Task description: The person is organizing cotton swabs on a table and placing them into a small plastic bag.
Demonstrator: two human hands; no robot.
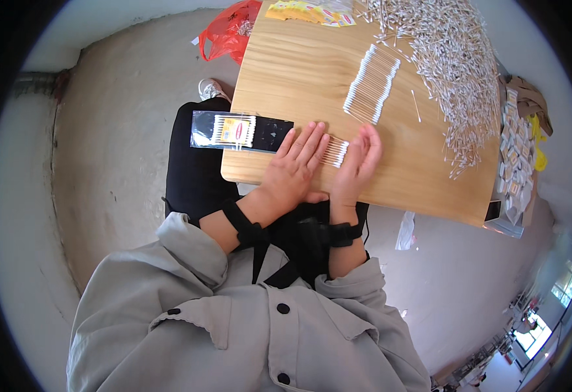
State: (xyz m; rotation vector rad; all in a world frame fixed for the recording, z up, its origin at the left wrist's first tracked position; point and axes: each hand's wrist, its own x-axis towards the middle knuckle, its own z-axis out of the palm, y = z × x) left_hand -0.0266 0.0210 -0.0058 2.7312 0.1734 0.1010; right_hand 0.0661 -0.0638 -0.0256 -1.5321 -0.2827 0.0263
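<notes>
Lying between both hands: a flat row of white-tipped cotton swabs with thin pale sticks (334,152). Left hand (294,164) is flat, fingers extended over the row's left part, nothing clasped. Right hand (356,166) is loosely curled at the right-side tips; can't tell if it pinches any. Left of grip: flat black strip (273,132), clear plastic swab packet with yellow-and-white label (235,131). Beyond right hand: second swab row (372,83), then large loose swab heap (452,72). Under grip: pale wooden tabletop (302,68).
</notes>
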